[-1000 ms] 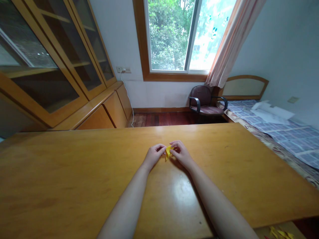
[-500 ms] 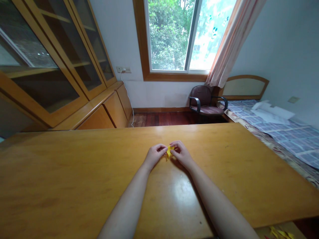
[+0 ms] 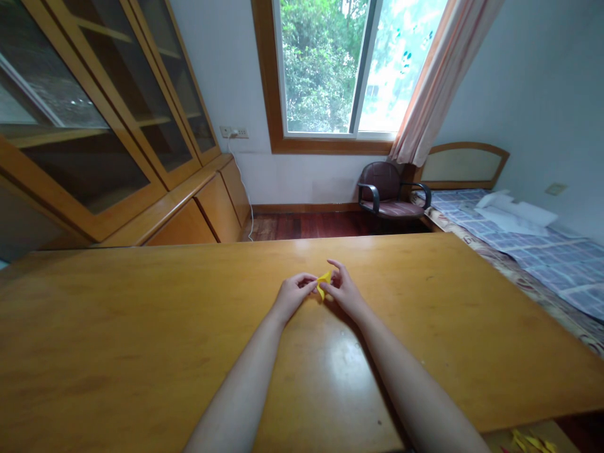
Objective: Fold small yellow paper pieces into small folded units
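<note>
A small piece of folded yellow paper (image 3: 324, 279) is held between my two hands, just above the wooden table (image 3: 141, 327). My left hand (image 3: 297, 290) pinches its left side between thumb and fingers. On the other side, my right hand (image 3: 343, 288) grips the paper with the thumb in front, while the index finger is raised off it. The fingers hide part of the paper, so its full folded shape cannot be made out.
Several yellow folded pieces (image 3: 533, 441) lie at the bottom right, beyond the table's edge. A bed (image 3: 557, 258) stands to the right, a brown armchair (image 3: 389, 192) beneath the window, and a glass-door cabinet (image 3: 160, 182) to the left.
My right index finger has lifted away from the yellow paper. The paper has turned a little and shows a wider face. My left hand stays where it was.
</note>
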Demonstrator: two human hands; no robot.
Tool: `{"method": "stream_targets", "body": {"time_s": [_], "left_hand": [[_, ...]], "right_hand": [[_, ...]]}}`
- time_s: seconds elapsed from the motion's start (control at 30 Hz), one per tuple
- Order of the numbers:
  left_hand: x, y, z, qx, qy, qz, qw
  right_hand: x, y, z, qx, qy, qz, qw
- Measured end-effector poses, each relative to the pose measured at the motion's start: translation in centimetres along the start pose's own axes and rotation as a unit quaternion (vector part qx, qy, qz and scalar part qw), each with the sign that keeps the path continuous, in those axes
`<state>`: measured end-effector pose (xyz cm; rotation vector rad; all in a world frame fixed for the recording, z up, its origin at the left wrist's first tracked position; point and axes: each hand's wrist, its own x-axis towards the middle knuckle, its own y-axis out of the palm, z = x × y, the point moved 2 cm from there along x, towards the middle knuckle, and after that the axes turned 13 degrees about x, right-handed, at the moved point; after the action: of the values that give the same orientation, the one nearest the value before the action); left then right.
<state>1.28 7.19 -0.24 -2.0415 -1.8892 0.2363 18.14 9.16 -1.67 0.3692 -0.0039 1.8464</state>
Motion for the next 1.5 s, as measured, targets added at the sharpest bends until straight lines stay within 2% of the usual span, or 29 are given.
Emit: {"method": "stream_targets", "body": {"time_s": [0.23,0.6,1.5], "left_hand": [[0.11,0.14,0.32,-0.031,0.002,-0.006,1.0],[-0.05,-0.08,0.18,0.044,0.014,-0.002,0.999],[-0.15,-0.09,-0.17,0.02,0.01,0.018,1.0]], "right_hand": [[0.03,-0.33,-0.2,0.025,0.003,-0.005,1.0],[-0.07,-0.27,0.17,0.031,-0.001,-0.006,0.999],[-0.11,-0.21,0.2,0.045,-0.006,-0.002,0.999]]}}
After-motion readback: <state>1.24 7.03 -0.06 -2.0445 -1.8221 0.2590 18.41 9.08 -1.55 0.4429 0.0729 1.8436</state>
